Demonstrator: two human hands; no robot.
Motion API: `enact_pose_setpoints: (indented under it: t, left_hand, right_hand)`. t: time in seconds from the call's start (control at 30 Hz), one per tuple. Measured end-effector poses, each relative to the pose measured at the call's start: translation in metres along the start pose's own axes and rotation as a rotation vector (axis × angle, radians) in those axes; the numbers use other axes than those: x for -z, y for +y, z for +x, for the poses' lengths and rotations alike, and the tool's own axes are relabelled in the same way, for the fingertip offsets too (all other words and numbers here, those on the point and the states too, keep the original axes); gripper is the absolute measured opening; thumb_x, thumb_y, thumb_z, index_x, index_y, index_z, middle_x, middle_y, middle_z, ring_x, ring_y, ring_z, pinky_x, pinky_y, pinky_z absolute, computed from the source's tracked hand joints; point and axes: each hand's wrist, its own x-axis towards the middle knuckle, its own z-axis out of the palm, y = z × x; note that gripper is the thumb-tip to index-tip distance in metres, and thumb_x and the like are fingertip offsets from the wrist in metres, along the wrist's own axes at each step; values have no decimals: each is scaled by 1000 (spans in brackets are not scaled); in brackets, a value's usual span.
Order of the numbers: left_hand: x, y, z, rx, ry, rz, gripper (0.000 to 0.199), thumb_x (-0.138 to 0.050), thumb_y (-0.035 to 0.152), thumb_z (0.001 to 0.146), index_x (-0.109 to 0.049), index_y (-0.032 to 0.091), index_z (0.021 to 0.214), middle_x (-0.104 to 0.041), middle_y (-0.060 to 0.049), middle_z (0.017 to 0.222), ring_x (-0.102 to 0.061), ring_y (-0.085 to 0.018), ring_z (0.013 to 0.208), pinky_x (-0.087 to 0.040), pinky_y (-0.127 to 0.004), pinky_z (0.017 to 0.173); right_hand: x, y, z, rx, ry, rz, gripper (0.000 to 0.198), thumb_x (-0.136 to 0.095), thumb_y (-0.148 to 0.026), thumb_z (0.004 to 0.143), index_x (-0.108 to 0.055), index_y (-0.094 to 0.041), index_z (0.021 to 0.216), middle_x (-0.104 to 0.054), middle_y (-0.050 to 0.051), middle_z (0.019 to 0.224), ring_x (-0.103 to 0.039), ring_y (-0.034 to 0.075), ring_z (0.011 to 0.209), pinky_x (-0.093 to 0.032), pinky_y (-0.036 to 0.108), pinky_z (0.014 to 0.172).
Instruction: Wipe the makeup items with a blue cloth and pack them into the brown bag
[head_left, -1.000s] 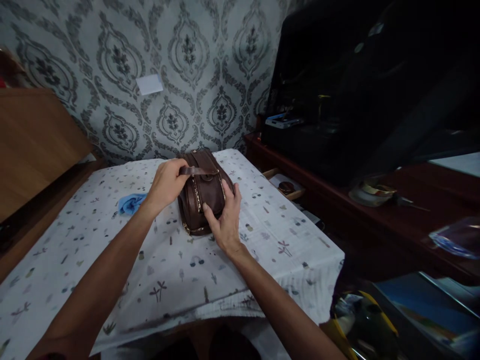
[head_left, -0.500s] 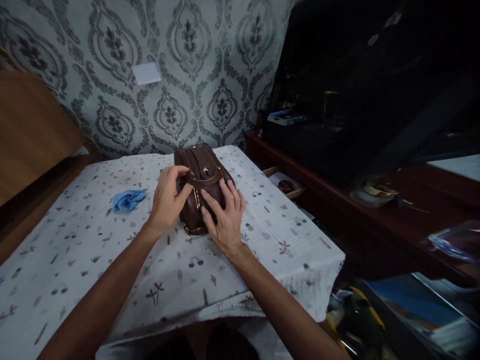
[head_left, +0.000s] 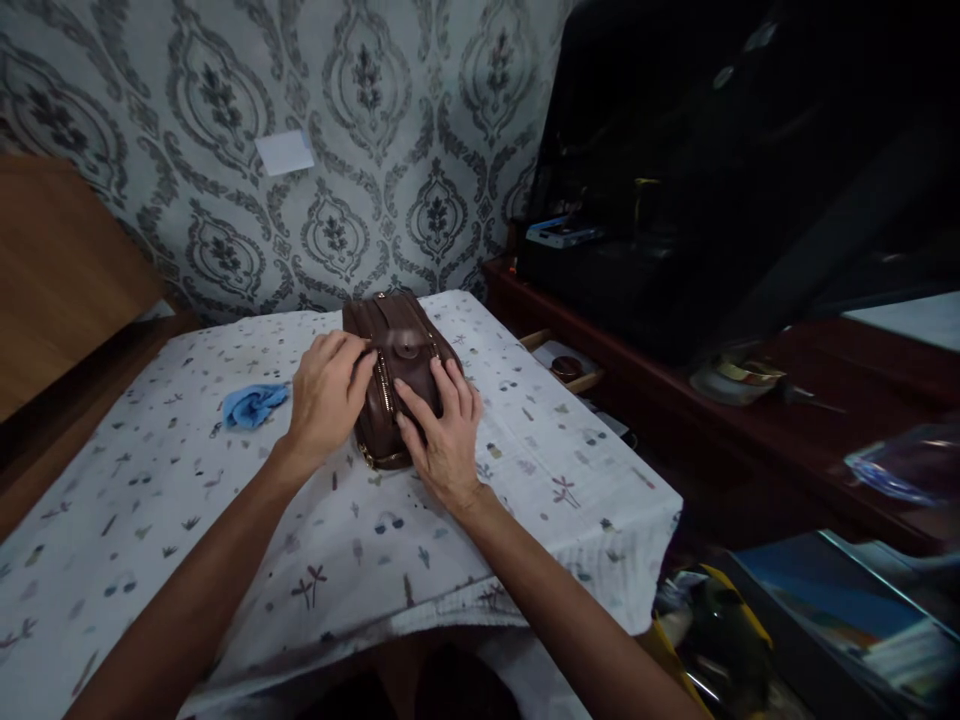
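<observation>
A brown leather bag [head_left: 384,430] with gold-toned zips lies on the patterned white cloth. My left hand [head_left: 326,390] is at the bag's left edge, with thumb and fingertips closed together beside the upper end of a zip [head_left: 385,382]. Whatever is between those fingertips is too small to make out. Resting on the bag's right side, my right hand [head_left: 446,430] has its fingers spread and presses lightly on the leather. A round snap tab [head_left: 407,351] on top of the bag looks blurred.
Left of the bag is a crumpled blue cloth [head_left: 255,405]. The patterned cloth [head_left: 525,540] hangs over the table's front edge. To the right are an open drawer [head_left: 585,382] and a dark red cabinet [head_left: 750,440] with a large black screen [head_left: 675,200].
My left hand has shifted slightly left and its fingertips have closed together. The strap that arched between my hands no longer shows there. My right hand stays on the bag.
</observation>
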Motion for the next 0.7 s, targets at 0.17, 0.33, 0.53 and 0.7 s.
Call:
enact_pose_setpoints:
  t: [0.17,0.33,0.53,0.7]
  left_hand:
    - [-3,-3,6,49,72,-115,23,-43,28,98,-51,22,77,-59,-6,84,-56,-23,87,-45,-35,79]
    - [1,-2,6,3,51,-172,23,-46,28,97,-53,22,76,-60,-6,86,-57,-22,87,-45,-35,81]
    - [13,5,0,-89,-28,-164,24,-47,29,96,-53,22,74,-63,-6,87,-57,-22,89,-46,-36,82]
    - [15,13,2,-82,-48,-80,20,-48,31,95,-59,22,81,-63,-7,88,-58,-25,91,-46,-38,82]
  right_hand:
    - [0,0,0,16,22,-18,37,-50,-35,101,-62,-39,136,-39,3,160,-32,32,149,-29,58,116]
    - [1,0,0,19,18,-5,36,-50,-36,101,-62,-39,135,-40,3,160,-31,31,149,-31,57,116]
    - [4,-1,2,7,-1,11,37,-50,-36,100,-62,-38,135,-40,3,159,-31,32,150,-30,57,117]
    - [6,-3,0,-57,64,97,41,-46,-36,101,-55,-33,141,-37,7,160,-32,30,150,-30,56,120]
